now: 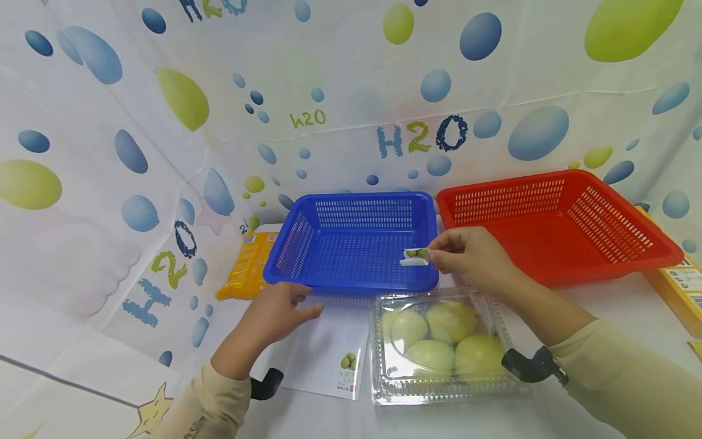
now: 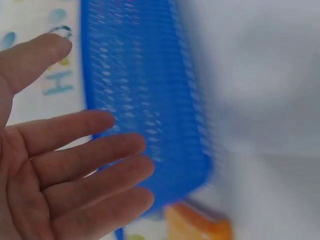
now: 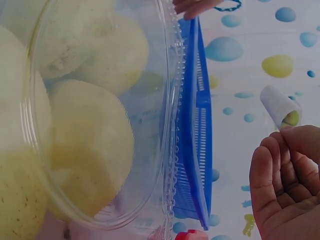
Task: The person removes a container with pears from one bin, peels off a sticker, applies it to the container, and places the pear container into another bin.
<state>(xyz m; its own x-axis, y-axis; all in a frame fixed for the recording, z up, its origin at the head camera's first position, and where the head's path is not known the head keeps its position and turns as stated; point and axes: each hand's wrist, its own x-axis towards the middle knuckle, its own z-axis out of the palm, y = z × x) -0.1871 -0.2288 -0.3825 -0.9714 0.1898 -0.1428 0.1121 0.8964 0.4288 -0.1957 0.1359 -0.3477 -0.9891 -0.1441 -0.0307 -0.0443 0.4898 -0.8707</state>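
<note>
My right hand [image 1: 474, 256] pinches a small curled white paper label [image 1: 414, 261] with a green fruit picture, over the right side of the blue basket [image 1: 351, 281]. In the right wrist view the label [image 3: 280, 107] is rolled up beyond the thumb and fingertips. My left hand [image 1: 280, 314] is by the basket's front left edge. Its fingers are spread and hold nothing in the left wrist view. Below my right hand stands a closed clear plastic box [image 1: 384, 381] with several yellow-green round fruits [image 1: 436, 356] inside.
A red basket [image 1: 559, 225] stands right of the blue one. An orange packet [image 1: 249, 265] lies at the left. A white sheet with a printed fruit picture [image 1: 348, 361] lies left of the clear box. At the far right is an orange and white carton [image 1: 677, 286].
</note>
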